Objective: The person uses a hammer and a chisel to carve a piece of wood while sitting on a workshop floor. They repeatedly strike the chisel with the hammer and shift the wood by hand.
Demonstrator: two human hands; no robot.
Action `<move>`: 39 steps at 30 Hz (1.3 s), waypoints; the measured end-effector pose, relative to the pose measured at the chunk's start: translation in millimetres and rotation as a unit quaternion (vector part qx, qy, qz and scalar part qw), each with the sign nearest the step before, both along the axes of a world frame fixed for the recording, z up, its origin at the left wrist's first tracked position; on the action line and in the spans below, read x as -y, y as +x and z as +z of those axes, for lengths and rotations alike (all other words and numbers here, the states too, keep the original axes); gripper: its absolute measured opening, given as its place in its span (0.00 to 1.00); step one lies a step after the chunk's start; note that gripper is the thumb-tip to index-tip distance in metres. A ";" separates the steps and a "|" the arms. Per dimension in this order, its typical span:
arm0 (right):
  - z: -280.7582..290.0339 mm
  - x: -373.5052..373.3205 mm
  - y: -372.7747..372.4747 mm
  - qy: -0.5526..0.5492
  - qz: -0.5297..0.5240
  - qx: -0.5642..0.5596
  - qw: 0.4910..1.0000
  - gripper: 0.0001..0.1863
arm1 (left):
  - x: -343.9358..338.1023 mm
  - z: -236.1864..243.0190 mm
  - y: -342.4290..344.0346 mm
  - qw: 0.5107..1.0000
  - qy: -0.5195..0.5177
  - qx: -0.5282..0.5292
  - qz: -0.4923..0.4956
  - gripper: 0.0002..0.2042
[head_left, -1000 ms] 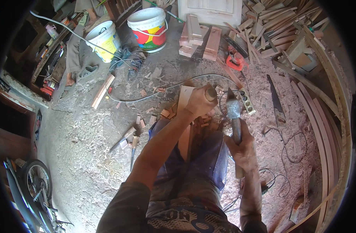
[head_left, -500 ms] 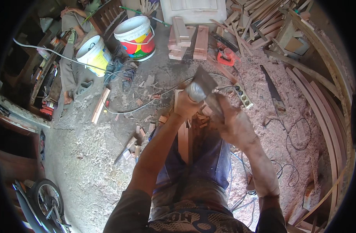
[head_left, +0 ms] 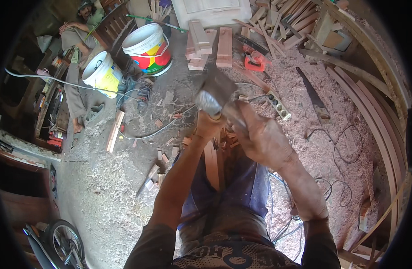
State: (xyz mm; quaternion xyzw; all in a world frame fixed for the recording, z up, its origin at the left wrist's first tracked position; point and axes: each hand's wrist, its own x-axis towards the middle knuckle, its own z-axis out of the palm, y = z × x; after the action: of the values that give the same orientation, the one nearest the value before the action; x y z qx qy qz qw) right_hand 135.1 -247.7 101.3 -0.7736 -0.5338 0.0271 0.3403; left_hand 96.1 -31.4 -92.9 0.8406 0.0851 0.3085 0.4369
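My left hand (head_left: 209, 126) is closed around the handle of an upright chisel, whose rounded silvery top (head_left: 209, 103) shows above my fist. Its blade is hidden below the hand. In my right hand (head_left: 266, 141), a mallet (head_left: 218, 87) with a dark, blocky head is gripped by its handle. The head is smeared by motion and is over or just behind the chisel top; I cannot tell whether they touch. Under my hands a wooden bar (head_left: 212, 167) runs between my legs, with small wood chips (head_left: 230, 138) around its far end.
Two buckets (head_left: 148, 42) stand at the far left, near a seated person (head_left: 82, 33). Cut boards (head_left: 224, 47) lie ahead. A power strip (head_left: 278, 105), a handsaw (head_left: 313, 95) and long planks (head_left: 372, 116) are on the right. Cables cross the shavings-strewn floor.
The mallet head and both hands have shifted slightly left in the picture. My view has turned a little, so the background is displaced too. Both hands keep their grip.
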 end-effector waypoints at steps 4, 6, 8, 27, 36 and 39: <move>-17.9 -9.6 -3.2 -0.081 -0.049 0.012 0.995 0.29 | 1.5 7.0 -5.1 0.992 0.110 -0.060 0.028 0.16; -69.2 -11.2 2.4 -0.123 -0.028 0.054 0.991 0.27 | 7.2 8.2 -6.1 0.993 0.116 -0.031 0.011 0.18; -63.4 3.1 -2.5 -0.100 -0.028 -0.004 0.995 0.26 | 23.2 17.5 -17.7 0.999 -0.018 0.013 -0.027 0.21; -63.3 46.3 -13.6 0.041 -0.096 -0.225 0.969 0.23 | 32.5 50.3 7.5 0.999 -0.033 0.006 0.021 0.11; -58.7 48.4 -14.1 -0.008 -0.094 -0.206 0.974 0.28 | 23.2 28.3 10.2 0.999 0.009 0.040 0.002 0.10; -29.2 47.8 -12.0 -0.003 -0.071 -0.213 0.974 0.28 | 32.6 39.3 -1.0 0.998 -0.003 0.055 -0.007 0.11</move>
State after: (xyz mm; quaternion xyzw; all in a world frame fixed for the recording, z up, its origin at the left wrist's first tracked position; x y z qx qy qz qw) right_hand 123.1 -295.6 72.1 -0.7867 -0.3926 0.1689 0.4455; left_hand 95.1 -64.0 -53.5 0.8217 0.0556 0.3511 0.4455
